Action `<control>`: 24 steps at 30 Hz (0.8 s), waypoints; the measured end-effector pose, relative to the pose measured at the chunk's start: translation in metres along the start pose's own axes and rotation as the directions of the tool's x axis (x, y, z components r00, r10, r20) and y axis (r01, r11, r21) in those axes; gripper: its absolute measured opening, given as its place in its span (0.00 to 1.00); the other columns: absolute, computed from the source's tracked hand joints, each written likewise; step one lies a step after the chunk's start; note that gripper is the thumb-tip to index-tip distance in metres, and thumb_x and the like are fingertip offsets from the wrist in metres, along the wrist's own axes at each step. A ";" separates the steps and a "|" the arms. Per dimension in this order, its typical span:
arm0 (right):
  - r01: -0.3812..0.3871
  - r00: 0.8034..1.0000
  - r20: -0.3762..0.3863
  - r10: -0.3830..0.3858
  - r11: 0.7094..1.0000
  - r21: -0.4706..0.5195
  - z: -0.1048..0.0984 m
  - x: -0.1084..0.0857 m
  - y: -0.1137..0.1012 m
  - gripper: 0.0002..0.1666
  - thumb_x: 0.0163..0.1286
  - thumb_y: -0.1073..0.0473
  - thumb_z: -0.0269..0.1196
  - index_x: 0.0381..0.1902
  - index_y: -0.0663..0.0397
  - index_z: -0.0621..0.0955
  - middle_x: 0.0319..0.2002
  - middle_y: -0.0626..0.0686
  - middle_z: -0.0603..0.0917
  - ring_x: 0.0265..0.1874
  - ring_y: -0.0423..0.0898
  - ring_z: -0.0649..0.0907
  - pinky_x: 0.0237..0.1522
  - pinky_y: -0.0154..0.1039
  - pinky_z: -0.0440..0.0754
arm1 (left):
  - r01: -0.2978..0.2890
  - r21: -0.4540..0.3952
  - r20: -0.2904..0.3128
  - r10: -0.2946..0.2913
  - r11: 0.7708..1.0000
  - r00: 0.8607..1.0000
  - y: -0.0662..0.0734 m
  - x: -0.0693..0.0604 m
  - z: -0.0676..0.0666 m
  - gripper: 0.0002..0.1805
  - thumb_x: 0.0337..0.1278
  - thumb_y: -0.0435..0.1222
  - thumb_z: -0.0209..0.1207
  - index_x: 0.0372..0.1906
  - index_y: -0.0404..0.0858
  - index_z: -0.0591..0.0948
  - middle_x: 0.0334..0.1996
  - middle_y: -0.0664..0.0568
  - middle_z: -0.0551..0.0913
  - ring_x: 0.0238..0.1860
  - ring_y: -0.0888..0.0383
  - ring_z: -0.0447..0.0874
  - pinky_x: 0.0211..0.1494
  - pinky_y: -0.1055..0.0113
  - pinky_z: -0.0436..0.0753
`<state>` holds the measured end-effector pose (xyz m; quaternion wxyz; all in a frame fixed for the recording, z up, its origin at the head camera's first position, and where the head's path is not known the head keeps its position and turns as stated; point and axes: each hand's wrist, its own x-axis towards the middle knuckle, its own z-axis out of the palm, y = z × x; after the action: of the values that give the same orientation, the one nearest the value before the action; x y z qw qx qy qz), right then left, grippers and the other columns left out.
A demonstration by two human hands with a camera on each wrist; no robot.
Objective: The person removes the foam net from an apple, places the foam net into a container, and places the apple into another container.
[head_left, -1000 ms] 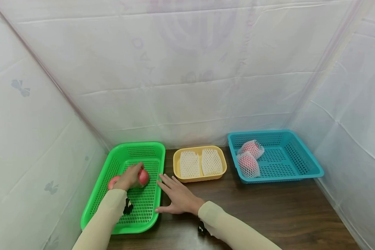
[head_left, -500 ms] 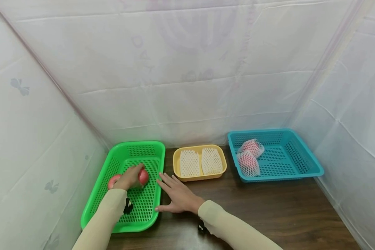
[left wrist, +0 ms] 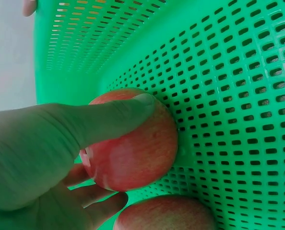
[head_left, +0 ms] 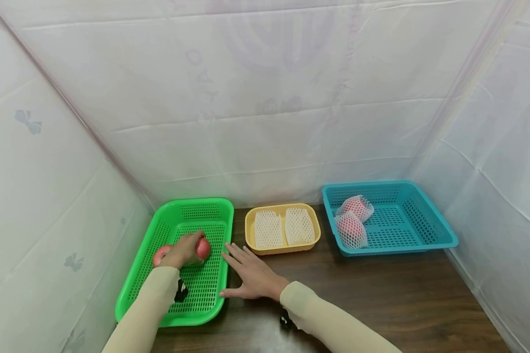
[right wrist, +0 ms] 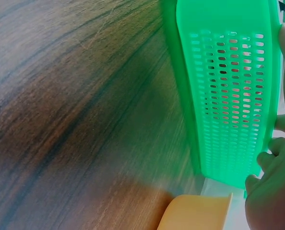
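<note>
My left hand (head_left: pixel 182 254) reaches into the green basket (head_left: pixel 199 306) and grips a red apple (head_left: pixel 203 248). In the left wrist view the thumb lies across that apple (left wrist: pixel 133 153), with fingers curled beneath it; it sits against the slotted floor. A second apple (head_left: pixel 160 256) lies beside it, partly covered by the left hand; its top shows at the bottom of the left wrist view. My right hand (head_left: pixel 255 278) is spread, its fingertips and thumb touching the basket's right rim. The right wrist view has those fingers at the edge of the slotted wall (right wrist: pixel 229 91).
A yellow tray (head_left: pixel 287 250) holding two white foam nets (head_left: pixel 268 229) stands right of the green basket. Farther right, a blue basket (head_left: pixel 397 247) holds two net-wrapped apples (head_left: pixel 351 230). White sheeting (head_left: pixel 265 142) walls the back and sides of the brown wooden table (head_left: pixel 380 294).
</note>
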<state>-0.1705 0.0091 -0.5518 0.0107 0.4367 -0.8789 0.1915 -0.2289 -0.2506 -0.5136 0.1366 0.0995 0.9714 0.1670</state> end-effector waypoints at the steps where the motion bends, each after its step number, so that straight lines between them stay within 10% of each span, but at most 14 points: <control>1: 0.001 1.000 0.000 -0.001 1.000 0.000 0.000 0.000 0.000 0.59 0.69 0.23 0.56 0.84 0.49 0.50 0.83 0.51 0.38 0.82 0.50 0.48 0.79 0.52 0.50 | -0.002 0.002 -0.003 0.002 1.000 1.000 0.000 0.000 0.000 0.43 0.45 0.32 0.78 0.70 0.36 0.71 0.59 0.30 0.75 0.56 0.33 0.77 0.44 0.42 0.82; 17: 0.027 0.997 -0.065 -0.029 0.999 -0.037 0.000 -0.001 0.003 0.59 0.67 0.23 0.58 0.84 0.45 0.51 0.83 0.53 0.46 0.81 0.53 0.51 0.77 0.54 0.56 | -0.085 -0.057 -0.154 0.075 0.995 0.985 0.004 -0.009 -0.001 0.37 0.66 0.41 0.65 0.74 0.32 0.67 0.71 0.24 0.63 0.68 0.25 0.65 0.59 0.30 0.74; 24: 0.040 0.989 -0.138 -0.050 0.997 -0.072 -0.003 -0.004 0.011 0.59 0.66 0.24 0.60 0.83 0.46 0.52 0.82 0.57 0.52 0.80 0.55 0.54 0.77 0.52 0.59 | -0.147 -0.061 -0.272 0.125 0.987 0.954 0.006 -0.010 0.001 0.38 0.67 0.45 0.65 0.74 0.30 0.66 0.71 0.27 0.64 0.68 0.26 0.65 0.61 0.30 0.72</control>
<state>-0.1767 0.0195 -0.5533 0.0914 0.4413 -0.8721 0.1908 -0.2182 -0.2474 -0.5096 -0.0036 0.1370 0.9642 0.2269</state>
